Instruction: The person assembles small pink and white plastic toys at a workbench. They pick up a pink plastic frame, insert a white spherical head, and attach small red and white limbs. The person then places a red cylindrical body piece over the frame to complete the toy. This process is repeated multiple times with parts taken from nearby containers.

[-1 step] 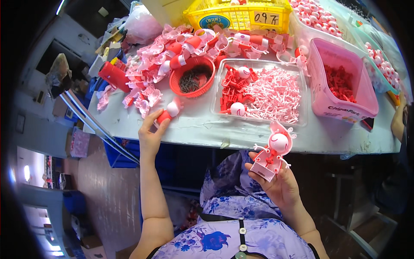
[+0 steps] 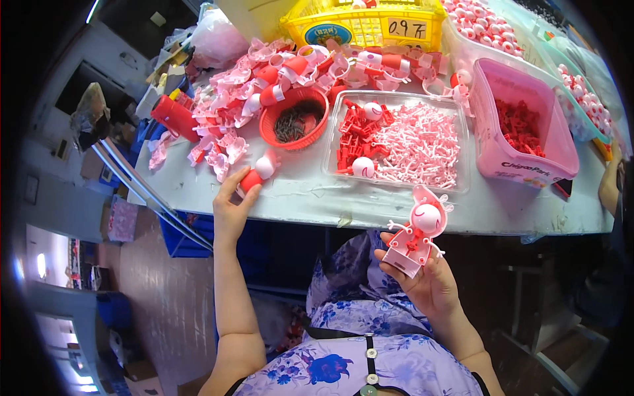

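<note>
While the right hand (image 2: 426, 280) grip stays clamped on the pink toy figure (image 2: 416, 234), left hand (image 2: 231, 204) fingers pinch the red-and-white piece (image 2: 256, 175) on the table (image 2: 297, 195), lying toward 10 o'clock from the figure.

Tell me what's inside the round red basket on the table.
The round red basket holds a heap of small dark pieces, likely screws; they are too small to tell for sure. The heap covers the basket's bottom, and the near wall hides its lower edge.

One yellow basket (image 2: 363, 26), one red bowl (image 2: 295, 119), two pink tubs (image 2: 522, 125).
</note>
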### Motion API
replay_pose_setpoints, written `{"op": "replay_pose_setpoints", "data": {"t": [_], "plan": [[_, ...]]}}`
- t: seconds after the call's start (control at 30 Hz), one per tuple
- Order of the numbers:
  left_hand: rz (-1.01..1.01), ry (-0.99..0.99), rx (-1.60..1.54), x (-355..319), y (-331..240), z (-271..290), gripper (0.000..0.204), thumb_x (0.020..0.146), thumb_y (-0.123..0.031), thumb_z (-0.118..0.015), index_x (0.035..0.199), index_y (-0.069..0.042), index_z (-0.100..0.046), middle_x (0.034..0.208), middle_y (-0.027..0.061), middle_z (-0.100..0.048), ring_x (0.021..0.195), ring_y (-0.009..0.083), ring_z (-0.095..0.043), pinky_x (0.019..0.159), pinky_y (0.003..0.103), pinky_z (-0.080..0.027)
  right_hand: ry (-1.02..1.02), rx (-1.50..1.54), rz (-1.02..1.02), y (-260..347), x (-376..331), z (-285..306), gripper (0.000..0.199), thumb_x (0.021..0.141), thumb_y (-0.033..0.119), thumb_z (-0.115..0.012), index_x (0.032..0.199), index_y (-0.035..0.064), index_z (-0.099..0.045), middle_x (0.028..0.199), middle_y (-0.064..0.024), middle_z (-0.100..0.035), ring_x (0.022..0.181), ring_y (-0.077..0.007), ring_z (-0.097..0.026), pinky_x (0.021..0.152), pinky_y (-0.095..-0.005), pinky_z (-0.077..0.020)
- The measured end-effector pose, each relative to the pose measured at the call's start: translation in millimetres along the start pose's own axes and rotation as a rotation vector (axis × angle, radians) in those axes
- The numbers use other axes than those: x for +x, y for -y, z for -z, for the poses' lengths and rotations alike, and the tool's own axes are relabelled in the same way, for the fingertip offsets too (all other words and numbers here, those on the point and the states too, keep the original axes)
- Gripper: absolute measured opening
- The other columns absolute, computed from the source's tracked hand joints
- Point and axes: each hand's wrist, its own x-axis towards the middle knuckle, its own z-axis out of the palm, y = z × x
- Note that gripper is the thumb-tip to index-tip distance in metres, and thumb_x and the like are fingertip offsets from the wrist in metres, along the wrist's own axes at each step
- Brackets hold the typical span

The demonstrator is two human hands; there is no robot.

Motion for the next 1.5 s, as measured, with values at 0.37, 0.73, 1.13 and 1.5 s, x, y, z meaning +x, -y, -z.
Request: {"op": "replay_pose_setpoints", "data": {"t": [0.37,0.73,1.13,1.5], "plan": [[-0.116,-0.003,0.129,-3.8,3.6,3.3,0.051,0.077,-0.015,-0.078,0.124,-0.003,-0.06,0.113,0.0128,-0.063,0.104,0.0243,-0.06,0.091,0.033,-0.045,0.084,0.027,-0.037,-4.4,13.2,-9.1,0.069,0.089,0.021,-0.066,0.142,-0.002,-0.028,0.142,-0.0238,-0.04,0.13,-0.0382,-0.044,0.11,-0.0468,-0.0346],[-0.082,-0.187,-0.704,-51.2,-96.3,-14.8,0.059,0.079,-0.009,-0.077,0.128,0.008,-0.049,0.124,0.0156,-0.057,0.112,0.0189,-0.057,0.098,0.031,-0.044,0.227,0.076,0.019,-14.7,44.8,-19.5,0.065,0.092,0.012,-0.061,0.144,-0.0011,-0.024,0.14,-0.0178,-0.043,0.13,-0.03,-0.045,0.113,-0.0424,-0.0331],[-0.112,-0.021,-0.967,-39.5,-151.6,-56.5,0.069,0.08,-0.031,-0.077,0.132,0.003,-0.047,0.125,0.018,-0.057,0.115,0.0279,-0.057,0.104,0.042,-0.042,0.122,0.065,0.299,-34.4,72.2,-49.2,0.056,0.087,0.001,-0.066,0.135,0.0017,-0.036,0.124,-0.0087,-0.054,0.118,-0.0154,-0.053,0.101,-0.0293,-0.0433],[-0.065,0.027,-1.047,-34.5,-152.1,-61.2,0.067,0.081,-0.027,-0.077,0.134,-0.001,-0.046,0.131,0.0188,-0.053,0.117,0.0301,-0.056,0.103,0.044,-0.045,0.091,-0.024,0.447,-43.7,77.6,-54.6,0.057,0.086,-0.003,-0.065,0.135,0.0018,-0.036,0.122,-0.0088,-0.053,0.118,-0.0162,-0.053,0.101,-0.0306,-0.0457]]}}
